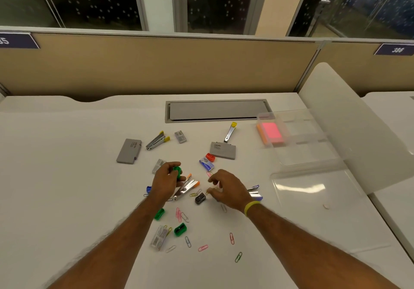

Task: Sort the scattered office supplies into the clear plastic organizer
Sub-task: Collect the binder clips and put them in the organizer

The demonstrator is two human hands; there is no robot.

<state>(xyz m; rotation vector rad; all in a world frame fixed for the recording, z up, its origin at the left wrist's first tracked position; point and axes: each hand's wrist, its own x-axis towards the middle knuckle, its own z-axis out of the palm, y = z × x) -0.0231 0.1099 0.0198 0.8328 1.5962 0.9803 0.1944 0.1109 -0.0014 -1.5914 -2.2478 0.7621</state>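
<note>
Office supplies lie scattered over the white desk (67, 154). My left hand (167, 180) is closed around a green sharpener (177, 172), held just above the desk. My right hand (226, 188) hovers low with curled fingers over a yellow paper clip (208, 191) beside a black sharpener (200, 198); whether it pinches anything I cannot tell. An orange-tipped staple remover (187, 188) lies between the hands. The clear plastic organizer (313, 150) stands at the right, holding pink and orange sticky notes (271, 134).
Two grey boxes (129, 151) (223, 150), yellow-tipped staple removers (156, 141), staple packs (159, 237), green sharpeners (180, 229), a red sharpener (210, 157) and several coloured paper clips (232, 238) lie around. A clear lid (309, 188) rests before the organizer. A cable hatch (217, 110) sits behind.
</note>
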